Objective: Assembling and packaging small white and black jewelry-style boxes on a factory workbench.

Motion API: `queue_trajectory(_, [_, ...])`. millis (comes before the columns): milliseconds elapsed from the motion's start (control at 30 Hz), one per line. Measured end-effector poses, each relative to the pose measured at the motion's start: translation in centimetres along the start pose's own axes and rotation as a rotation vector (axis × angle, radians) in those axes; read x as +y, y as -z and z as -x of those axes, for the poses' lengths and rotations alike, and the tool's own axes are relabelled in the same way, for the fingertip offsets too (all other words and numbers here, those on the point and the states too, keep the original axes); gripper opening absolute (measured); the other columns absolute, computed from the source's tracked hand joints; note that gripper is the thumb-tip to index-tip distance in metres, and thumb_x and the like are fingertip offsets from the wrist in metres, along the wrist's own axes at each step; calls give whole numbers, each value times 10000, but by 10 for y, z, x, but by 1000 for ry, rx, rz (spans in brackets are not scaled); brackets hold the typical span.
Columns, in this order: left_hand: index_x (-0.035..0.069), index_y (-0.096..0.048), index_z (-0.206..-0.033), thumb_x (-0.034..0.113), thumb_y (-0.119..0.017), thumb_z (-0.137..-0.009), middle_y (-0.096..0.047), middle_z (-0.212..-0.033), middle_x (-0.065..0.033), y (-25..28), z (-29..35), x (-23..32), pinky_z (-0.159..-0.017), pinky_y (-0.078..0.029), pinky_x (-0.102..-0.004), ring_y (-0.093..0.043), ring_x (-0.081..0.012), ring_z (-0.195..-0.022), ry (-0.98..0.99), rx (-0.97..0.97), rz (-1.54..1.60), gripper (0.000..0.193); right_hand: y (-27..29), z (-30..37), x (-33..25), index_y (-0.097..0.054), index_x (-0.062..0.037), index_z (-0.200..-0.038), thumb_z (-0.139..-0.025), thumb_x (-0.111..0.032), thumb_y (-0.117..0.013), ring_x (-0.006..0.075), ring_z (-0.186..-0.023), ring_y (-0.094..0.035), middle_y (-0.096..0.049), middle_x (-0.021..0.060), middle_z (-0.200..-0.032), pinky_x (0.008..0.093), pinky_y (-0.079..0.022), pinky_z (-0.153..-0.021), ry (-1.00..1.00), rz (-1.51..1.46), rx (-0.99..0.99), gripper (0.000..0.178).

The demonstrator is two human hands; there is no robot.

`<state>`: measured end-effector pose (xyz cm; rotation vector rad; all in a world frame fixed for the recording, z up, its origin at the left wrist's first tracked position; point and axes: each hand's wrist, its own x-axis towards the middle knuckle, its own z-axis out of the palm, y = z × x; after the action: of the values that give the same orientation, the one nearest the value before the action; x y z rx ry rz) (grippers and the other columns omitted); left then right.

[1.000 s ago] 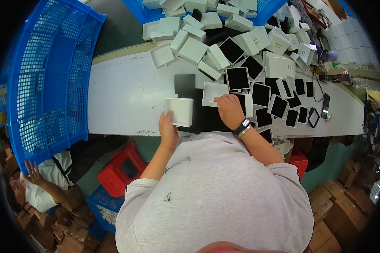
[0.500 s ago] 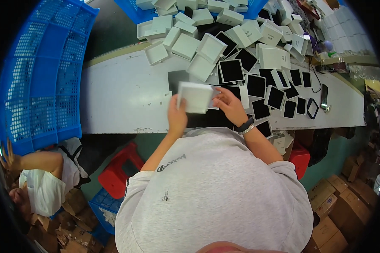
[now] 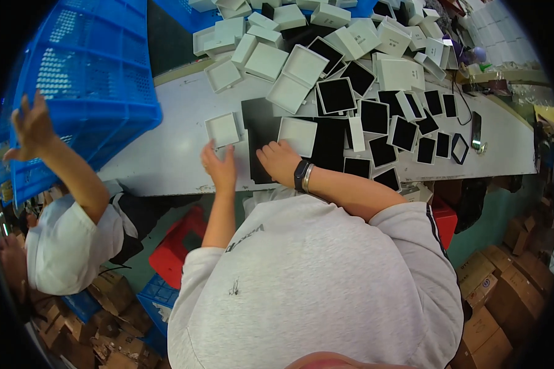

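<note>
A shallow white box half (image 3: pixel 222 130) lies open side up on the table, left of a stack of black sheets (image 3: pixel 260 138). My left hand (image 3: pixel 220 167) is at its near edge, thumb and fingers apart, the fingertips close to the rim; whether they touch it is unclear. My right hand (image 3: pixel 281 162) rests over the black sheets, back upward, fingers slightly spread and bent down. Just beyond it sits another white box half (image 3: pixel 298 136), hollow side up. Nothing shows in either hand, though the right fingertips are partly hidden.
White boxes and lids (image 3: pixel 268 61) are heaped at the back. Several black-lined trays (image 3: pixel 374 117) spread to the right, near a phone-like dark object (image 3: pixel 476 130). At the left, a co-worker's hand (image 3: pixel 34 126) is raised against a large blue crate (image 3: pixel 92 86) that overlaps the table.
The white box part my hands held is no longer in them; white halves now lie by each hand. Both hands have moved left. The blue crate has shifted right and the co-worker's arm has risen.
</note>
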<state>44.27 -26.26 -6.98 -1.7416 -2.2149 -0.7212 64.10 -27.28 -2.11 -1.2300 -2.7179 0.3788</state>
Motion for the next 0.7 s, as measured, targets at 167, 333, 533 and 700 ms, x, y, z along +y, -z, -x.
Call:
queue_trajectory(167, [16, -621, -1053, 274, -607, -883, -619, -939, -91, 39, 22, 32, -774, -454, -298, -576, -177, -845, 228, -769, 938, 309, 22, 13, 14, -599, -84, -999, -741, -184, -705, 212, -984, -552, -603, 51, -982, 427, -370, -948, 257, -406, 32, 297])
queue_trajectory(333, [-5, -611, -1070, 298, -596, -896, -645, -933, -89, 18, 12, 29, -752, -451, -261, -582, -159, -824, 338, -803, 988, 350, 33, 41, 54, -542, -16, -1187, -866, -72, -618, 118, -994, -548, -609, 48, -1070, 252, -440, -877, -380, -1328, 295, 335])
queue_trajectory(533, [-1, -536, -1203, 211, -616, -850, -632, -898, -128, 9, -2, 58, -719, -477, -308, -608, -210, -790, 196, -934, 786, 420, 31, 21, 77, -503, -55, -1264, -846, -35, -565, 319, -1026, -546, -550, 163, -1125, 331, -445, -887, -197, -714, 195, 423])
queue_trajectory(700, [20, -557, -1168, 144, -600, -833, -607, -895, -143, -1, 6, 60, -733, -478, -332, -603, -243, -788, 159, -874, 852, 360, 29, 1, 71, -569, -154, -1227, -781, -74, -639, 270, -1085, -484, -538, 87, -1128, 401, -361, -978, -183, -408, 170, 458])
